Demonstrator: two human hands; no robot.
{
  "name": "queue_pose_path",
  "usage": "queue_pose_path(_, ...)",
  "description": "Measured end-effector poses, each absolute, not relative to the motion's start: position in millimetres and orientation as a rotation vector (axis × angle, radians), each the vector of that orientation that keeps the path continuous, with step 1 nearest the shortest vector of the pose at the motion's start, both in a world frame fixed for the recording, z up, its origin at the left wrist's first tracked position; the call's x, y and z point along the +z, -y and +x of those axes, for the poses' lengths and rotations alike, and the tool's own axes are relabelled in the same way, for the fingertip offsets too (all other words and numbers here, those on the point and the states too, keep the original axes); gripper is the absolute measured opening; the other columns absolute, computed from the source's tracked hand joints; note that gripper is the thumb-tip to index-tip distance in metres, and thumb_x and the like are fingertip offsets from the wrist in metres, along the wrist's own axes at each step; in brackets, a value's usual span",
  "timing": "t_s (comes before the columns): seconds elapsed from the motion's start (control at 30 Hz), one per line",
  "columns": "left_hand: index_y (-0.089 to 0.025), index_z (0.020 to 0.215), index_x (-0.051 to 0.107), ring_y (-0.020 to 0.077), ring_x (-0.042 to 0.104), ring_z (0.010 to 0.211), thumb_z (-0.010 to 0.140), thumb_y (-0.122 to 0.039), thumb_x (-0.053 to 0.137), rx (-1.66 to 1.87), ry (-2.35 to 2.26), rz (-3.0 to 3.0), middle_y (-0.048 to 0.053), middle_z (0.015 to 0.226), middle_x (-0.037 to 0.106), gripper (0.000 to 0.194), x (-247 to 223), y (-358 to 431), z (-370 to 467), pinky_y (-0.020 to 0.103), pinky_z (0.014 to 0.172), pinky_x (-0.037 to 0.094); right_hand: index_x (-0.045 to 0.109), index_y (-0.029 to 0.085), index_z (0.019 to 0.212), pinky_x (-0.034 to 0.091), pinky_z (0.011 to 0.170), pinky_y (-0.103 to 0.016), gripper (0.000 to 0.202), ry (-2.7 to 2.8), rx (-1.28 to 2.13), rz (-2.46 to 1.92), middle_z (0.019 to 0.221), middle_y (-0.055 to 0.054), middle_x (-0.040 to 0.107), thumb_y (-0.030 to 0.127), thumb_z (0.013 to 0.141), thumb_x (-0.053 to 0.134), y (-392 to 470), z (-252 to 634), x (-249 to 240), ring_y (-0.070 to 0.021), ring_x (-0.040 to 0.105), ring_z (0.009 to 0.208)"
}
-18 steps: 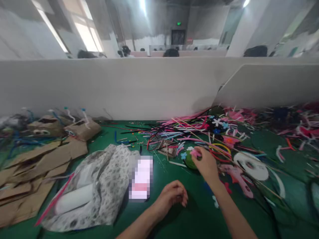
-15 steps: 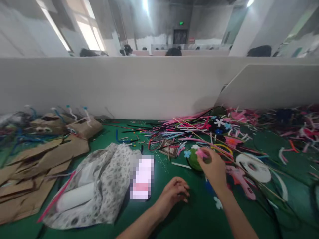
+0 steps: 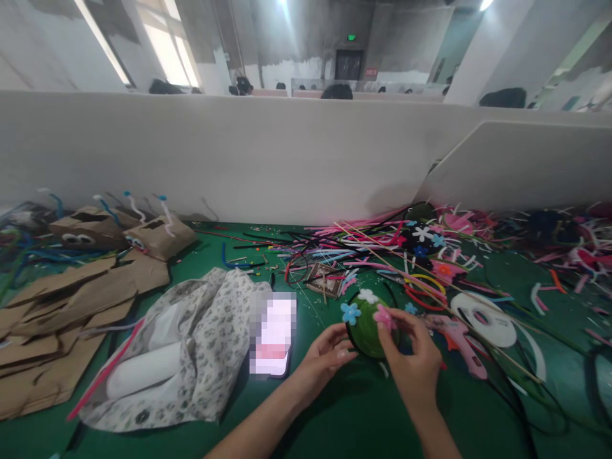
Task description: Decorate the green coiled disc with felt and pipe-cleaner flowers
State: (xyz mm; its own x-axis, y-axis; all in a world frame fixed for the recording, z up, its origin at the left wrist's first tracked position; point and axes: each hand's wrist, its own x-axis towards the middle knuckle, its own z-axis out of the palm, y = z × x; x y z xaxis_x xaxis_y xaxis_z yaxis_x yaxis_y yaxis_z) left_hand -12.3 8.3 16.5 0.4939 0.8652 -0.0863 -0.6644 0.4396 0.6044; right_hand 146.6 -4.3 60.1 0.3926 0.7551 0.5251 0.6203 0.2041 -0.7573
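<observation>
A round green craft piece with a black rim (image 3: 367,338) is between my hands, over the table's front middle. My left hand (image 3: 327,350) grips its left edge with fingers and thumb closed. With thumb and forefinger, my right hand (image 3: 415,357) pinches a pink flower (image 3: 384,315) against the upper right of the green face. A light blue flower (image 3: 350,313) sits at its upper left, and a white flower (image 3: 368,296) on the top edge. The right hand covers part of the piece's right side. Another blue flower (image 3: 410,308) shows just behind that hand.
A pink glue gun (image 3: 463,349) and a white spool (image 3: 502,331) lie at right. Colourful pipe cleaners (image 3: 329,245) spread behind. On the left are a lit phone (image 3: 275,335), a patterned cloth (image 3: 210,357) and cardboard pieces (image 3: 81,299). A white partition (image 3: 239,159) closes the back.
My right hand has brought the green piece and pink flower nearer. My left hand, formerly apart from the piece, has moved up and taken its left edge.
</observation>
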Motion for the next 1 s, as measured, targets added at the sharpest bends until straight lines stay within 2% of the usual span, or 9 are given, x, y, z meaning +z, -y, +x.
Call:
queue_pose_path(0.1,-0.02,0.113,0.069,0.0247,0.062,0.11,0.066,-0.02,0.083,1.006,-0.442,0.533,0.009,0.116,0.069,0.049,20,-6,-13,0.032,0.097,0.045,0.063,0.021,0.105,0.053,0.086,-0.036,0.023,1.565,0.171,-1.399,0.106,-0.008,0.069,0.03,0.084,0.062,9,137,54,-0.0219,0.065,0.097)
queue_pose_path(0.2,-0.018,0.112,0.069,0.0267,0.065,0.107,0.071,-0.016,0.08,1.029,-0.503,0.464,0.01,0.113,0.072,0.043,19,-7,-14,0.036,0.097,0.046,0.057,0.022,0.119,0.051,0.093,-0.037,0.035,1.678,0.243,-1.38,0.121,-0.009,0.064,0.032,0.086,0.06,20,138,46,-0.0232,0.06,0.113)
queue_pose_path(0.27,-0.02,0.111,0.07,0.0249,0.068,0.102,0.074,-0.016,0.076,1.052,-0.505,0.354,0.007,0.109,0.074,0.038,15,-10,-16,0.035,0.094,0.049,0.056,0.022,0.121,0.053,0.089,-0.037,0.036,1.568,0.24,-1.479,0.123,-0.01,0.063,0.036,0.088,0.057,28,148,38,-0.0237,0.06,0.111)
queue_pose_path(0.4,-0.022,0.103,0.073,0.0163,0.07,0.098,0.086,-0.019,0.064,1.059,-0.29,0.164,0.002,0.105,0.077,0.019,2,-23,-25,0.025,0.091,0.05,0.064,0.023,0.095,0.054,0.067,-0.031,0.025,1.476,0.185,-1.753,0.092,-0.006,0.068,0.045,0.089,0.055,38,174,18,-0.0196,0.064,0.077)
queue_pose_path(0.47,-0.021,0.1,0.074,0.0152,0.07,0.1,0.089,-0.022,0.06,1.018,-0.183,0.156,0.001,0.106,0.076,0.018,-3,-26,-28,0.023,0.093,0.049,0.064,0.023,0.092,0.051,0.06,-0.03,0.027,1.608,0.189,-1.848,0.082,-0.004,0.065,0.048,0.088,0.055,41,181,7,-0.0188,0.061,0.069)
queue_pose_path(0.73,-0.012,0.102,0.074,0.0306,0.06,0.118,0.077,-0.029,0.07,0.853,-0.047,0.255,0.011,0.109,0.075,0.03,-7,-10,-32,0.042,0.113,0.031,0.061,0.022,0.076,0.044,0.061,-0.031,0.035,1.765,0.07,-1.906,0.073,-0.005,0.061,0.042,0.095,0.039,42,171,-6,-0.0217,0.06,0.072)
queue_pose_path(0.8,-0.013,0.101,0.075,0.0298,0.058,0.12,0.08,-0.032,0.068,0.859,-0.037,0.261,0.011,0.111,0.074,0.029,-7,-9,-32,0.042,0.114,0.028,0.062,0.022,0.078,0.043,0.06,-0.03,0.036,1.726,0.046,-1.907,0.074,-0.004,0.061,0.044,0.095,0.039,37,175,4,-0.0192,0.059,0.068)
queue_pose_path(0.9,-0.017,0.106,0.074,0.0247,0.06,0.119,0.086,-0.031,0.062,0.889,-0.037,0.252,0.008,0.112,0.074,0.027,-8,-14,-32,0.037,0.115,0.026,0.065,0.018,0.095,0.045,0.06,-0.03,0.04,1.465,-0.117,-1.871,0.081,-0.006,0.063,0.051,0.094,0.043,27,186,27,-0.016,0.054,0.06)
queue_pose_path(1.0,-0.02,0.108,0.073,0.0206,0.061,0.117,0.09,-0.03,0.058,0.927,-0.05,0.233,0.004,0.115,0.073,0.025,-8,-19,-31,0.032,0.114,0.029,0.064,0.016,0.11,0.05,0.064,-0.03,0.042,1.288,-0.076,-1.749,0.099,-0.012,0.067,0.051,0.09,0.05,22,186,44,-0.0182,0.061,0.072)
